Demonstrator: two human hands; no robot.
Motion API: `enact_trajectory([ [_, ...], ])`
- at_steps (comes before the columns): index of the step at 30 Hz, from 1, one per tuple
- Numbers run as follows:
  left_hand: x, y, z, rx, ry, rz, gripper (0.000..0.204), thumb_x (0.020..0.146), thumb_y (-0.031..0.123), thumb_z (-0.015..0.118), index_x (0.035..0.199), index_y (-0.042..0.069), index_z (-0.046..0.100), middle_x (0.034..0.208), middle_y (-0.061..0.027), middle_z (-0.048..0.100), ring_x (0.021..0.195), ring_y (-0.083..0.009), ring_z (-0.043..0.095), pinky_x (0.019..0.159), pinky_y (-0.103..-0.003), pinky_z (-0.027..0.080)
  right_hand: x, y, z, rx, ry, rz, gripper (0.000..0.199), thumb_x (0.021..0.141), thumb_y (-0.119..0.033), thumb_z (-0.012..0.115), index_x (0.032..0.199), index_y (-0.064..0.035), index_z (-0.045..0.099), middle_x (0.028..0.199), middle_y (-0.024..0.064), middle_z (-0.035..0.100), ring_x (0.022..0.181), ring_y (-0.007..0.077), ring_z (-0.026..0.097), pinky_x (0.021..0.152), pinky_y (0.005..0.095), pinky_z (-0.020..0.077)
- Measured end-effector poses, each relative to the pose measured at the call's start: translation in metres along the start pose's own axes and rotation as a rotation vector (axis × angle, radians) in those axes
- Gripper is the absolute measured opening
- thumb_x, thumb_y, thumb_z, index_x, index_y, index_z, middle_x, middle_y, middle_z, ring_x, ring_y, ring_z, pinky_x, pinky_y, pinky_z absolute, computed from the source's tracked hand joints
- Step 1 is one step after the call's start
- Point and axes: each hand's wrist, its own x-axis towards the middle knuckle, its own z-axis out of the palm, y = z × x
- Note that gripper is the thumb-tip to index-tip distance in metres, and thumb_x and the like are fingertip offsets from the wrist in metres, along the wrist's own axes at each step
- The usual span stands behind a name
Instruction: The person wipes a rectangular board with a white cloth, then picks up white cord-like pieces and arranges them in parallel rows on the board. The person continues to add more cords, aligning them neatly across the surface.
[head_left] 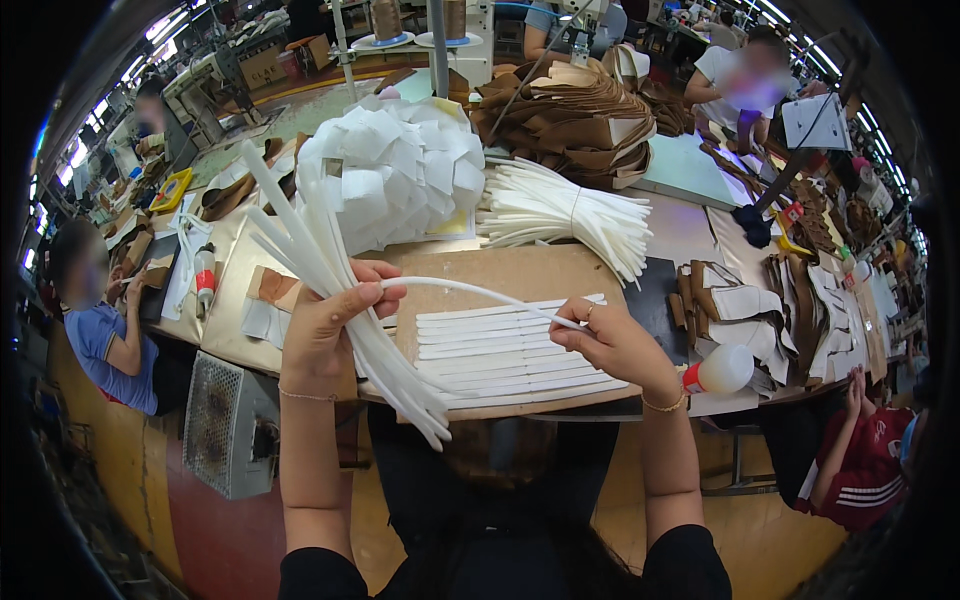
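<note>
My left hand is closed around a loose bundle of long white cords, whose lower ends hang past the board's near edge. Between its thumb and fingertips it also pinches one end of a single white cord. That cord arches to the right, and my right hand pinches it near its other end. Beneath it is a brown board with several flat white strips laid side by side in rows. Behind the board rests another bundle of white cords, tied round the middle.
A heap of white pieces and a stack of brown pieces stand at the back. To the right are a white bottle and brown and white cut pieces. Other people work on both sides. A grey metal box stands low left.
</note>
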Motion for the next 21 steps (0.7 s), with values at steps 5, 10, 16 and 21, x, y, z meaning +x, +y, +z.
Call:
enact_trajectory([
  [5,0.001,0.001,-0.002,0.114,0.062,0.047,0.019,0.080,0.004,0.073,0.095,-0.003,0.064,0.083,-0.0123,0.067,0.074,-0.0195,0.069,0.066,-0.026,0.058,-0.003,0.013,-0.017,0.297,-0.190,0.042,0.026,0.094,-0.020,0.061,0.108,0.0018,0.064,0.071,0.0021,0.058,0.054,0.0071,0.055,0.050,0.0216,0.0458],
  [10,0.009,-0.014,-0.026,0.288,0.148,0.017,0.019,0.080,0.007,0.073,0.093,-0.003,0.063,0.079,-0.0134,0.067,0.059,-0.0165,0.066,0.052,-0.024,0.053,-0.009,0.044,-0.037,0.384,-0.064,0.183,0.031,0.094,-0.020,0.061,0.113,0.0045,0.062,0.083,0.0072,0.068,0.066,0.0106,0.066,0.060,0.0215,0.0522],
  [16,0.022,-0.057,-0.056,0.282,0.089,-0.214,0.022,0.081,0.012,0.072,0.094,-0.003,0.063,0.080,-0.0129,0.067,0.054,-0.0122,0.060,0.047,-0.023,0.047,0.007,0.093,-0.027,0.621,0.181,0.236,0.025,0.096,-0.019,0.058,0.108,0.0025,0.061,0.082,0.0080,0.068,0.071,0.0120,0.068,0.062,0.0220,0.0527],
  [21,0.040,-0.094,-0.074,0.402,0.108,-0.259,0.022,0.078,0.012,0.072,0.093,-0.001,0.063,0.074,-0.0080,0.065,0.046,-0.0086,0.053,0.041,-0.022,0.041,0.034,0.116,-0.029,0.388,0.341,0.336,0.022,0.091,-0.016,0.064,0.101,0.0029,0.061,0.079,0.0082,0.068,0.070,0.0104,0.066,0.062,0.0220,0.0513],
])
